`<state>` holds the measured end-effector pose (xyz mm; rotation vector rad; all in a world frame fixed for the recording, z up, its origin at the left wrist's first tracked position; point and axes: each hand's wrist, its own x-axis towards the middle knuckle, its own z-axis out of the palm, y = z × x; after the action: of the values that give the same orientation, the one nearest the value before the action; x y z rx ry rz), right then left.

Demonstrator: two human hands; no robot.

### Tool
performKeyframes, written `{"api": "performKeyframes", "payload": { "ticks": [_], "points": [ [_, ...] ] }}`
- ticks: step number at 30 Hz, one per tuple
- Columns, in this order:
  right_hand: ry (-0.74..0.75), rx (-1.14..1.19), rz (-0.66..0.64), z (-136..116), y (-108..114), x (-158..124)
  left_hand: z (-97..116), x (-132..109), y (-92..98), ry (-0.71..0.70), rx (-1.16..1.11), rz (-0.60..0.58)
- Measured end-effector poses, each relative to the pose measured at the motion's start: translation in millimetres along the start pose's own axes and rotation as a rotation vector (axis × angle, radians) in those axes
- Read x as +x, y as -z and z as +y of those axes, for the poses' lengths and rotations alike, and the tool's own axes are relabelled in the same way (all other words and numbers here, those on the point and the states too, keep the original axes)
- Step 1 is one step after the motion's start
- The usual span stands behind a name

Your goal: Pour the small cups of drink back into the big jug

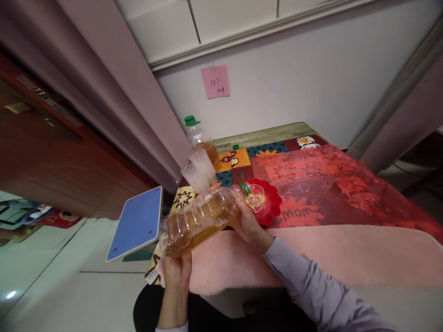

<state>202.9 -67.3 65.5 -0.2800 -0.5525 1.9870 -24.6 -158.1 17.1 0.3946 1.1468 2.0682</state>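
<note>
A large clear bottle of amber liquid [200, 219] lies tilted nearly sideways in both hands, its neck toward the right over a red scalloped dish [275, 205]. Around its base at the lower left is my left hand [176, 267]. My right hand [247, 221] grips it near the neck. A clear cup [256, 194] stands in the dish, partly behind the bottle's mouth, and a green loop [244, 184] is beside it. Whether liquid is flowing out cannot be made out.
Behind the bottle stand two stacks of clear cups [195, 175] and a second bottle with a green cap [207, 150]. A small green cap [236, 147] lies at the back of the patterned table [301, 180]. A pink cloth [311, 253] covers the near edge; a blue board [136, 223] is left.
</note>
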Motion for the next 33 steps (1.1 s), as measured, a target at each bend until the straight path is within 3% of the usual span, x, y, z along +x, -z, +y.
{"api": "performKeyframes", "payload": {
  "ticks": [33],
  "points": [
    [-0.030,-0.021,0.029,0.3,2.0,0.9,2.0,-4.4,-8.2,-0.014,0.009,0.043]
  ]
}}
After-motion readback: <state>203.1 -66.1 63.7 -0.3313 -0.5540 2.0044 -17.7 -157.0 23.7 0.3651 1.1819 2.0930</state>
